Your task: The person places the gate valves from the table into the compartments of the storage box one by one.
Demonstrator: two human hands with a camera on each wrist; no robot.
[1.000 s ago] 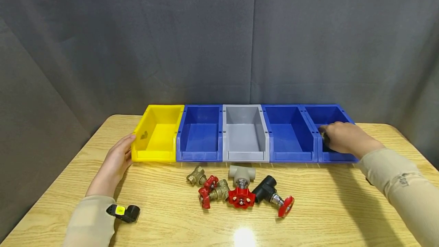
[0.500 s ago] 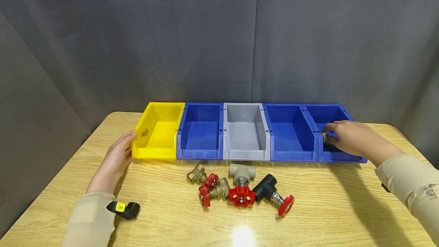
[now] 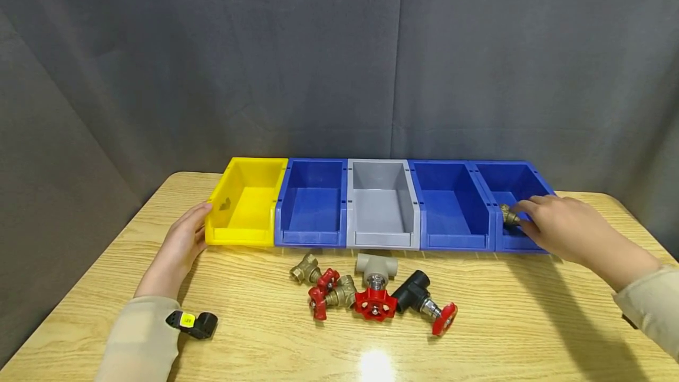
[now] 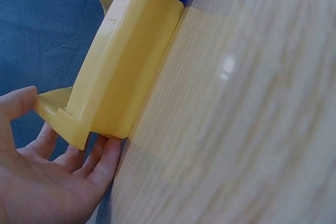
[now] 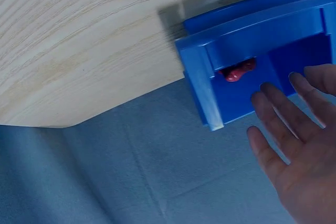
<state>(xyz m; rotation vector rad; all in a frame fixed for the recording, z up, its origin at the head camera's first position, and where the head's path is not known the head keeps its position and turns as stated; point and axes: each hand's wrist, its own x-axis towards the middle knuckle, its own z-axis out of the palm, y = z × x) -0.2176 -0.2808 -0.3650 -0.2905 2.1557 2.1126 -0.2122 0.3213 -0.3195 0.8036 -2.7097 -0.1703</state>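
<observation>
My left hand [image 3: 183,237] rests against the outer left side of the yellow bin [image 3: 214,237]. In the left wrist view, its thumb touches the bin's upper corner and the other fingers lie along the outside wall. My right hand [image 3: 564,226] hovers at the rightmost blue bin [image 3: 522,243], fingers spread and apart from one another. Inside that bin lies a brass valve [image 3: 508,216], partly covered by my fingers in the head view. A red handle [image 5: 239,70] shows inside the bin in the right wrist view, with my fingertips apart from it.
Two more blue bins, the left one [image 3: 310,239] and the right one [image 3: 453,241], flank a grey bin [image 3: 383,240] in the row. In front lie two brass valves with red handles [image 3: 341,292], a grey valve [image 3: 376,267] and a black valve [image 3: 411,292]. A dark curtain [image 3: 339,63] hangs behind.
My right hand has let go of the brass valve inside the rightmost blue bin and drawn back to the right, its fingers spreading. The left hand stays at the yellow bin.
</observation>
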